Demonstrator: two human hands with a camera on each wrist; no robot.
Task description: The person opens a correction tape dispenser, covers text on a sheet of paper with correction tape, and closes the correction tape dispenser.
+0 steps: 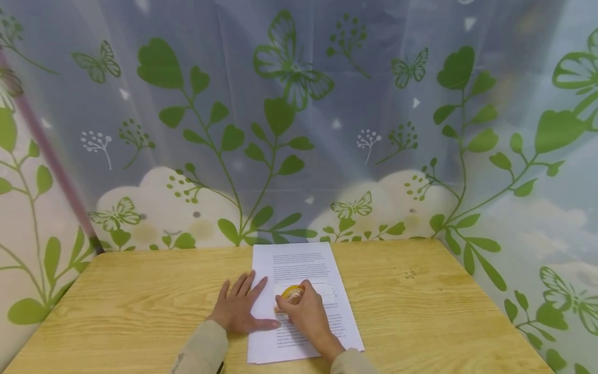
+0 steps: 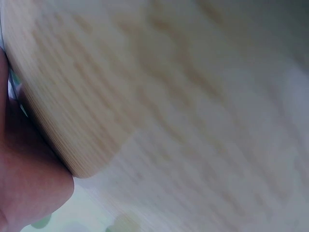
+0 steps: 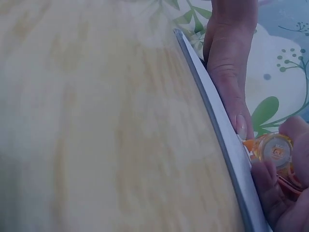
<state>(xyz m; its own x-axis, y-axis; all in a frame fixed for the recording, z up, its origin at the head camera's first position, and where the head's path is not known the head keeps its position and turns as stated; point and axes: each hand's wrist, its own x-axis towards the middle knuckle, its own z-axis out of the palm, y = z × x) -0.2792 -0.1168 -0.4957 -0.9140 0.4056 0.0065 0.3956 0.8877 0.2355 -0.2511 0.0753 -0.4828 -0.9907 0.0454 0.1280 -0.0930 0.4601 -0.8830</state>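
Observation:
Printed white paper sheets (image 1: 263,347) lie in a stack on the table, their edge seen side-on in the right wrist view. My left hand (image 1: 238,307) rests on the left edge of the stack with its fingers spread and its thumb reaching toward the text. Between thumb and fingers, my right hand (image 1: 308,316) pinches a yellow-orange correction tape dispenser (image 1: 293,294). In the right wrist view, the clear round case of the correction tape (image 3: 277,151) shows, its tip at the paper beside the left thumb. A white stretch interrupts the printed lines near it.
The wood-grain table (image 1: 420,311) extends to both sides of the paper. Behind it hangs a curtain (image 1: 210,130) printed with green leaves, butterflies and clouds. The left wrist view shows mostly blurred tabletop.

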